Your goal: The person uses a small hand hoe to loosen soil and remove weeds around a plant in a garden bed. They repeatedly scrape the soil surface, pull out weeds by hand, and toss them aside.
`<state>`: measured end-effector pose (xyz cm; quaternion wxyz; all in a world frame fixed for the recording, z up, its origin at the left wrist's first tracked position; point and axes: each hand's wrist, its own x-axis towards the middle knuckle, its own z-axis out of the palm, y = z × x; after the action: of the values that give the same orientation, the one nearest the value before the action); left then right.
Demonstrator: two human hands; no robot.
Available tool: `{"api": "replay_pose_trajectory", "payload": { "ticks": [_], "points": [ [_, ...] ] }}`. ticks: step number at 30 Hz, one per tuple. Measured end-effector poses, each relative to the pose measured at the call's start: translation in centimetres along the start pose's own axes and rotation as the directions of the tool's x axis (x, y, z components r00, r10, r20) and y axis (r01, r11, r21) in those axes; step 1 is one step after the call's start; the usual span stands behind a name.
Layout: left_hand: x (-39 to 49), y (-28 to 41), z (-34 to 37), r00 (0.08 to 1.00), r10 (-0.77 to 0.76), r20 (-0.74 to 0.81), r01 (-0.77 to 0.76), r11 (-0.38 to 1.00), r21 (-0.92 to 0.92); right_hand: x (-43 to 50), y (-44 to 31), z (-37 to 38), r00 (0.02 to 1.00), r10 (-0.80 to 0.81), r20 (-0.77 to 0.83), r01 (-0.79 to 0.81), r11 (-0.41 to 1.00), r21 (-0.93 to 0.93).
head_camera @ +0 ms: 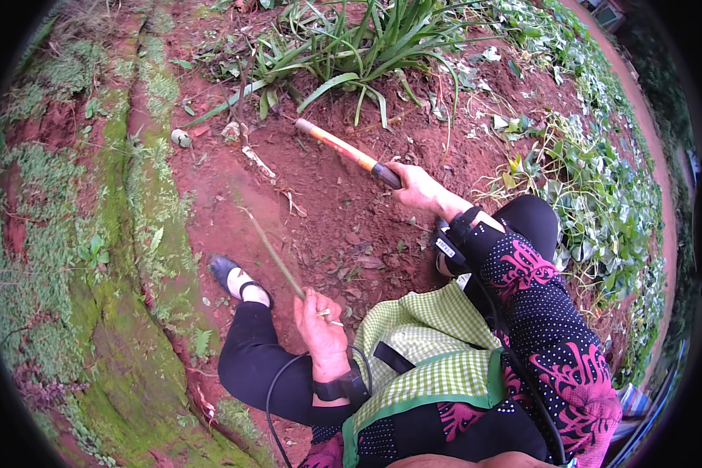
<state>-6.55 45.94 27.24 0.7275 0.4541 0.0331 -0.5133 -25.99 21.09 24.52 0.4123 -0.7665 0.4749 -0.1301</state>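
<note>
My right hand [419,188] grips the dark end of a short tool handle [344,151] coloured orange, red and yellow. The far end of the handle points at the base of a clump of long-leaved green plants [362,55]; whatever head the tool has cannot be made out there. In my left hand [322,327] is a thin greenish-brown stalk [274,255], which slants up and away over the red soil [322,234]. A small pale piece of it sticks out between the fingers.
A mossy earth bank [108,281] with small ferns runs along the left. Leafy vines [591,205] cover the ground at right, with a dirt path [649,134] beyond. A pale broken stick [258,162] and a whitish round object [180,138] lie ahead. My shoe [225,272] rests beside the bank.
</note>
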Motion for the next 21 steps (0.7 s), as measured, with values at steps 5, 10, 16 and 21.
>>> {"api": "replay_pose_trajectory", "payload": {
  "ticks": [5,10,16,21],
  "points": [
    [0.0,-0.1,-0.4,0.999,-0.013,-0.04,0.014,1.0,0.017,3.8,0.3,1.7,0.983,0.099,-0.157,-0.119,0.985,-0.127],
    [0.0,0.1,-0.8,0.999,-0.006,-0.048,0.007,1.0,0.028,9.7,1.1,2.8,0.975,0.104,-0.194,-0.126,0.987,-0.104],
    [0.2,0.5,-0.2,0.997,-0.019,-0.078,0.022,0.999,0.031,8.7,-0.8,7.0,0.989,0.076,0.125,-0.063,0.993,-0.103],
    [0.6,0.6,0.4,0.996,-0.015,-0.091,0.018,0.999,0.036,6.2,-4.5,8.4,0.93,-0.039,0.364,0.189,0.904,-0.384]
  ]
}}
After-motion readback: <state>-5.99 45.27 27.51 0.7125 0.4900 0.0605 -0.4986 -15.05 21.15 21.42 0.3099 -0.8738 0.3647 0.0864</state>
